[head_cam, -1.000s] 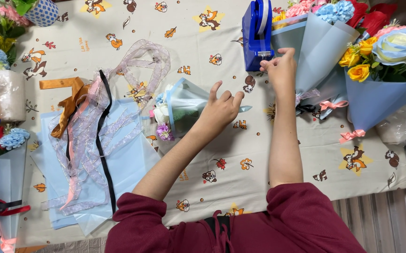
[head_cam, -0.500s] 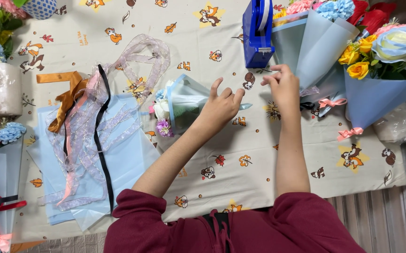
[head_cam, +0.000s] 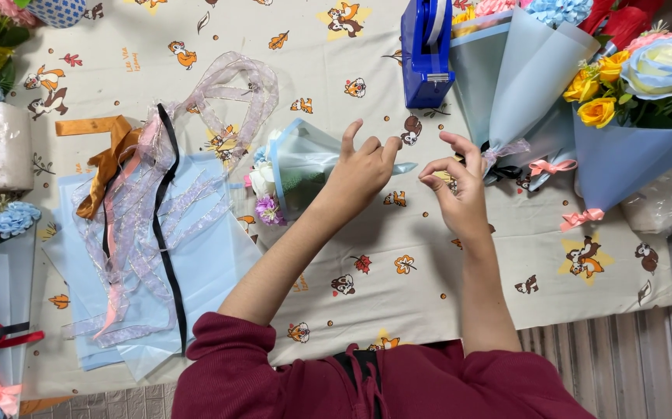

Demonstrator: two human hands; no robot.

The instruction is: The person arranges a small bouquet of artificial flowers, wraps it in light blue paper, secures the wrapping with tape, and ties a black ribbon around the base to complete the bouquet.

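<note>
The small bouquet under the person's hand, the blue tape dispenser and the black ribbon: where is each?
small bouquet [head_cam: 293, 167], head view, on its pale blue wrapping paper.
blue tape dispenser [head_cam: 423, 74], head view, on its blue side wall.
black ribbon [head_cam: 164, 233], head view, midway along the strip.

The left hand [head_cam: 361, 167] rests on a small bouquet [head_cam: 293, 171] wrapped in pale blue paper, lying on a patterned cloth [head_cam: 336, 62]. The right hand [head_cam: 456, 182] hovers just beside it, fingers pinched. A blue tape dispenser [head_cam: 426, 50] stands beyond. Ribbons [head_cam: 150, 202] lie over blue sheets [head_cam: 212, 271] at left; finished bouquets [head_cam: 623, 101] lie at right.
</note>
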